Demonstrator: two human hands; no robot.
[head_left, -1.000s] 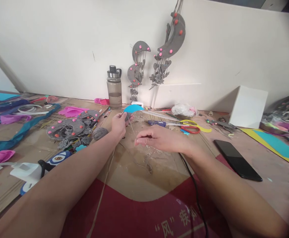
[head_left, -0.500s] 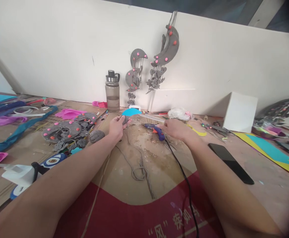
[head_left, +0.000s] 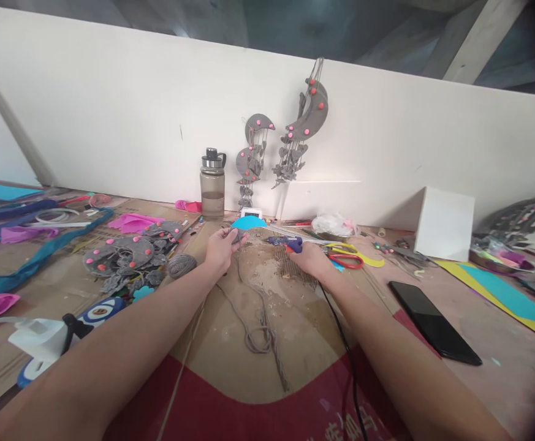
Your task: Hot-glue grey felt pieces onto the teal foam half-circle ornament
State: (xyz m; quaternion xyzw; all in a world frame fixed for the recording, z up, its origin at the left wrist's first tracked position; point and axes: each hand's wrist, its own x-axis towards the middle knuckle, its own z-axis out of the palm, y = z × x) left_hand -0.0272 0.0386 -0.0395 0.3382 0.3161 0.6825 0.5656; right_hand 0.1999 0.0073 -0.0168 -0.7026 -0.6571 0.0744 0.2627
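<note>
My left hand [head_left: 220, 251] pinches a small grey piece [head_left: 238, 236], its exact kind too small to make out. Grey yarn [head_left: 258, 343] trails below that hand and lies in loops on the cardboard [head_left: 230, 380]. My right hand [head_left: 311, 260] is wrapped round a blue glue gun [head_left: 295, 244] with an orange trigger; its nozzle points left, toward the left hand. A black cord [head_left: 341, 334] runs from it toward me. Beside my left wrist sits a ball of grey yarn [head_left: 182, 265]. Red-handled scissors [head_left: 346, 261] lie just right of my right hand.
A water bottle [head_left: 212, 187] stands by the white wall panel [head_left: 124, 116], near hanging grey moon ornaments [head_left: 313, 113]. More grey ornaments [head_left: 124, 254] lie at left, with a white plug [head_left: 41, 337] in front. A phone [head_left: 432, 321] rests at right.
My right hand has closed round the glue gun's handle and lifted it slightly; before, it was only reaching to it. The scissors now show. The view has tilted up a little.
</note>
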